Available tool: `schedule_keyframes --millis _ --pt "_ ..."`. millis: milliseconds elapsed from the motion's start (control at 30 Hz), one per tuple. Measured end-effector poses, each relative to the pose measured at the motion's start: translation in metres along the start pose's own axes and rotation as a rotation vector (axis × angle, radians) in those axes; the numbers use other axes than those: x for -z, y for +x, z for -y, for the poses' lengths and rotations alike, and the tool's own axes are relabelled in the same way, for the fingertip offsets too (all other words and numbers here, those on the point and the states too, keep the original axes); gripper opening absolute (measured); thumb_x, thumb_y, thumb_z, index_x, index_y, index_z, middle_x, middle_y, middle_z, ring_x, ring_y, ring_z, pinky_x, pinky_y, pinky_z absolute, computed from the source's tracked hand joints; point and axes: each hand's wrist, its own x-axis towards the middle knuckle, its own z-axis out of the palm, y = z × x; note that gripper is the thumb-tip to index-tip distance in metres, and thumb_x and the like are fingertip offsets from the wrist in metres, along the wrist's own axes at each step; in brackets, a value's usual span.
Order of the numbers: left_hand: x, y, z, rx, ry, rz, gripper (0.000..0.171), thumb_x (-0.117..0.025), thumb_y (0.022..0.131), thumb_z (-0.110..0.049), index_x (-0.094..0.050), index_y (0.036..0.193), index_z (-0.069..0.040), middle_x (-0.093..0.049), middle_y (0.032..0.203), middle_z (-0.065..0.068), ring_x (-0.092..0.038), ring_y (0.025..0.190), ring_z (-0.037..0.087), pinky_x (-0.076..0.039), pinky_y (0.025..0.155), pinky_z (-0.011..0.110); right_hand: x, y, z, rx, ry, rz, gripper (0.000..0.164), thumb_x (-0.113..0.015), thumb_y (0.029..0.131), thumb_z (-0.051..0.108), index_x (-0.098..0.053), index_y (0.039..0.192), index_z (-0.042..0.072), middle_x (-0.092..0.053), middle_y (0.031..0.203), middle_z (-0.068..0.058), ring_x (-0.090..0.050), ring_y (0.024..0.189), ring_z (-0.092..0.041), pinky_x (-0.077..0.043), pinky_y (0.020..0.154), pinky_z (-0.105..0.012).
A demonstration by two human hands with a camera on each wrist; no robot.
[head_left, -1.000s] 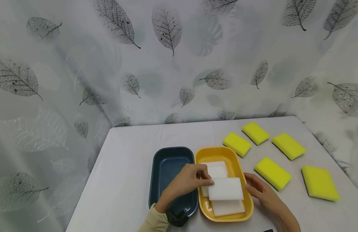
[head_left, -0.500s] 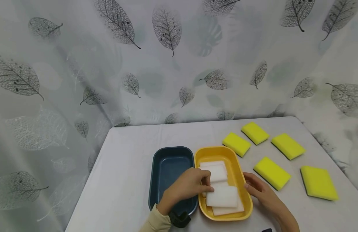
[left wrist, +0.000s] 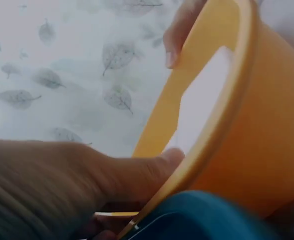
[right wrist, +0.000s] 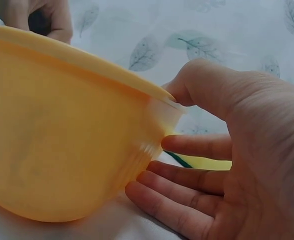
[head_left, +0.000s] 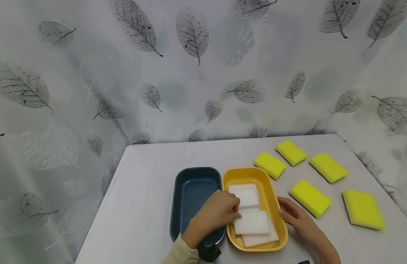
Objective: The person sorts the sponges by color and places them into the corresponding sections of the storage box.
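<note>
A yellow tray [head_left: 282, 223] holds several flat white sponges. My left hand [head_left: 218, 209] reaches over its left side, fingers curled, with the thumb tip at the upper left corner of the top white sponge [head_left: 252, 223]. That sponge lies on another white sponge [head_left: 261, 240]. In the left wrist view, the thumb [left wrist: 159, 165] overlaps the white sponge just inside the rim; the fingertips are mostly hidden. My right hand [head_left: 300, 220] holds the tray's right side. The right wrist view shows its thumb [right wrist: 186, 87] at the rim and the fingers [right wrist: 186, 187] against the outer wall.
A dark blue tray [head_left: 190, 190] stands against the yellow tray's left side, under my left forearm. Several yellow scouring sponges [head_left: 310, 198] with dark undersides lie spread over the right of the white table [head_left: 144, 201]. Leaf-printed curtains [head_left: 203, 91] hang behind.
My left hand has lowered the white sponge onto the lower sponge in the yellow tray, and its fingers have drawn slightly left. My right hand has stayed at the tray's side.
</note>
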Motion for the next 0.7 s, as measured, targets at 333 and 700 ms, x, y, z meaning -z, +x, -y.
schedule_keyframes --millis 333,700 --pt "0.007 -0.004 0.001 0.045 -0.062 -0.012 0.017 -0.077 0.096 -0.029 -0.065 0.087 -0.021 -0.062 0.080 -0.013 -0.049 0.074 0.001 -0.042 0.073 0.014 0.001 -0.003 0.005 -0.005 -0.032 -0.004 0.063 -0.058 0.107 0.036 -0.036 0.159 0.006 -0.038 0.164 -0.023 -0.060 0.129 -0.011 -0.056 0.098 -0.027" --pt "0.029 -0.045 0.005 0.139 -0.058 -0.280 0.008 -0.072 0.099 -0.026 -0.072 0.107 -0.023 -0.070 0.116 -0.009 -0.061 0.105 0.012 -0.054 0.088 0.029 -0.001 -0.030 0.021 0.268 -0.399 -0.263 0.041 -0.058 0.108 0.029 -0.054 0.147 0.019 -0.061 0.143 -0.006 -0.059 0.114 0.008 -0.056 0.086 -0.018"
